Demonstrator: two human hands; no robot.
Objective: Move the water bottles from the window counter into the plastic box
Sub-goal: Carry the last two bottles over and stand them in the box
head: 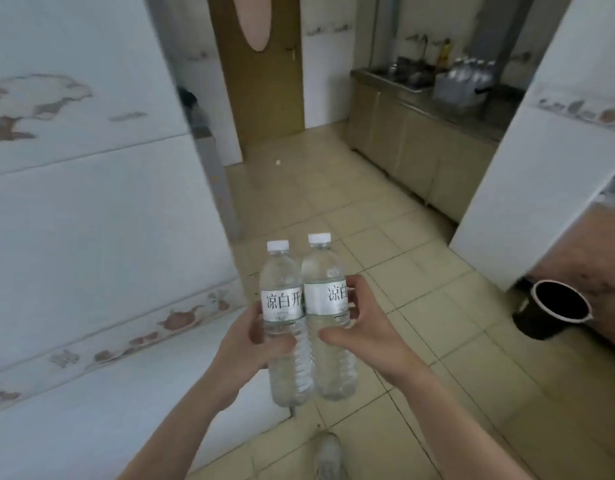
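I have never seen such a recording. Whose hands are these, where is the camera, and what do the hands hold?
There is no machine here. A person wears one wide camera on the head, and it looks forward and down, so you see the person's own two arms from above.

The left hand grips the left bottle, and the right hand grips the right bottle. Both bottles are upright, side by side, with white caps on and clear water inside.

Below is a tiled floor, with a shoe at the bottom edge. A dark bin stands at the right. Far ahead, on a counter, a clear box seems to hold more bottles, but it is blurred.
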